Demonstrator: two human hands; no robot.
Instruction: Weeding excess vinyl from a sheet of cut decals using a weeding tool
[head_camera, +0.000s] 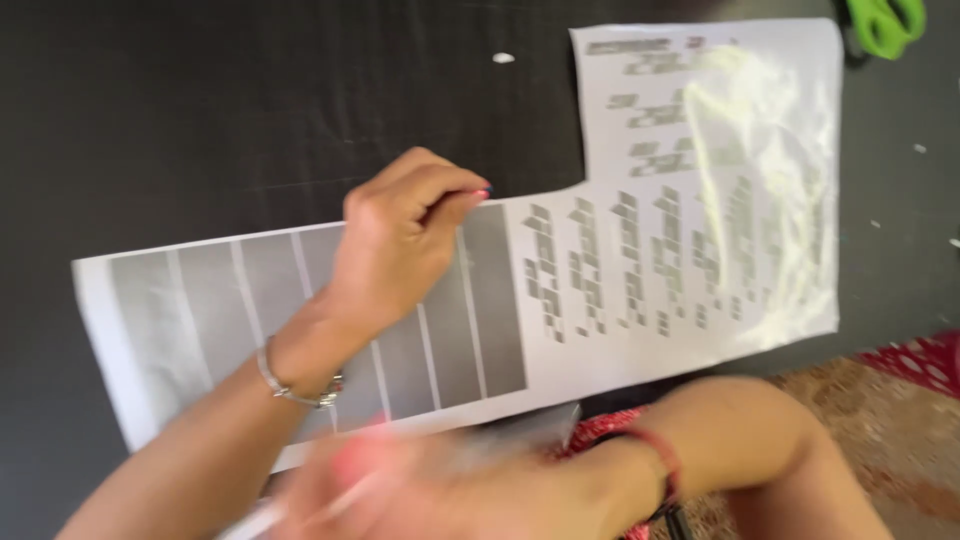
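left hand (405, 235): fingers curled, pressing on the far edge of the printed paper sheet (600, 290) | right hand (440, 485): near edge, blurred, grip cannot be told | sheet: flat on the dark table (200, 110), centre to far right | green scissors (885, 22): far right corner

Dark matte black surface (200, 110) carries everything. Large white printed paper sheet (620, 300), L-shaped cutout, grey vertical bands at left, grey blocks at right, lies flat on it. Clear crinkled plastic bag (770, 190) on sheet's right part. Bright green scissor handles (885, 25) at top right edge. Small white paper scraps (503, 58) scattered around.
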